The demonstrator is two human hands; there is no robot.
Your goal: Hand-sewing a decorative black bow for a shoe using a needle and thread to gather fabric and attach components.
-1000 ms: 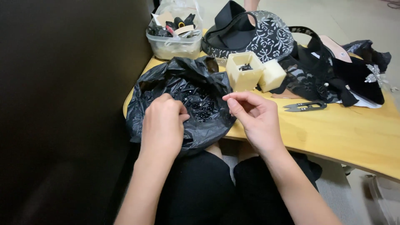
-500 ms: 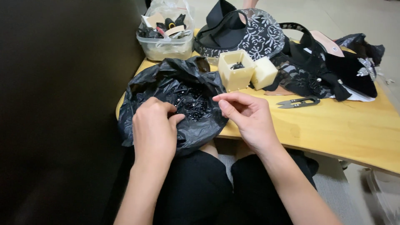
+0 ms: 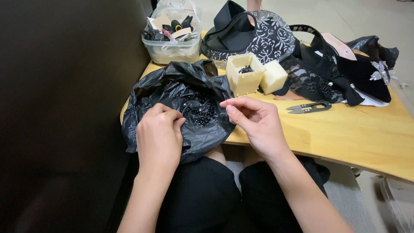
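A light wooden table [image 3: 345, 129] stands before a seated person, with a dark wall or panel filling the left side and pale floor beyond. A black plastic bag [image 3: 172, 92] lies open at the table's near left corner, hanging partly over the edge onto the lap, with small black beads [image 3: 199, 110] pooled inside it. The left hand [image 3: 158, 136] rests on the bag's near side, fingers curled in, pinching at the plastic or a bead; which one cannot be told. The right hand [image 3: 254, 123] hovers just right of the beads, thumb and forefinger closed on a thin needle [image 3: 226, 108]. Behind the bag stands a cream box [image 3: 244, 75] with beads in it, beside thread snips [image 3: 308, 107], black lace pieces [image 3: 315, 75] and a clear tub [image 3: 172, 43]. The table's near right stretch is bare wood.
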